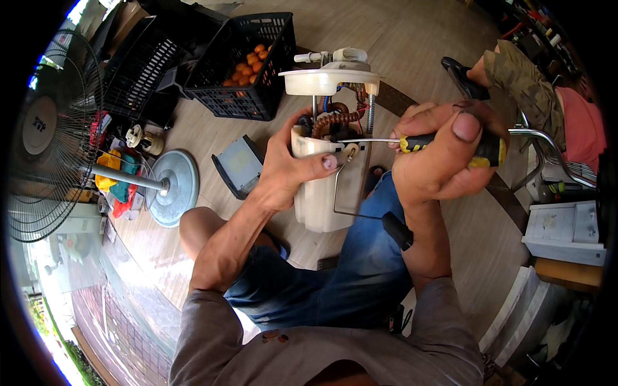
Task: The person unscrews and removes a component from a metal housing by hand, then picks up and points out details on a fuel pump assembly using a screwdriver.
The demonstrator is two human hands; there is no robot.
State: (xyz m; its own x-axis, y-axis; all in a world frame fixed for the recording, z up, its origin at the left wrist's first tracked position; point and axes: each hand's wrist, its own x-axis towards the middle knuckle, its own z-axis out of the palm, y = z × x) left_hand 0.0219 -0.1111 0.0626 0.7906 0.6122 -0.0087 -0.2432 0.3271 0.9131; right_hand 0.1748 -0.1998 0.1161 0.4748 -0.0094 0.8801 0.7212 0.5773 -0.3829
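Observation:
A white plastic fuel pump module [322, 206] is held up in front of my knees. My left hand [290, 161] is wrapped around its upper left side, the thumb lying across the front. Gripped in my right hand [444, 154] is a screwdriver with a yellow and black handle [487, 151]. Its thin metal shaft [370, 140] points left, the tip at the module's upper rim among the hoses. Brown corrugated hose [338, 122] and wires run up to the round white top flange [328, 82]. A wire float arm hangs from the front, ending in a black float [397, 231].
A black crate [241, 96] of oranges stands ahead on the floor. To the left are a standing fan [42, 128], its round base [172, 193] and a flat grey metal box [239, 166]. Another person [534, 83] sits at the right near a white drawer unit [563, 231].

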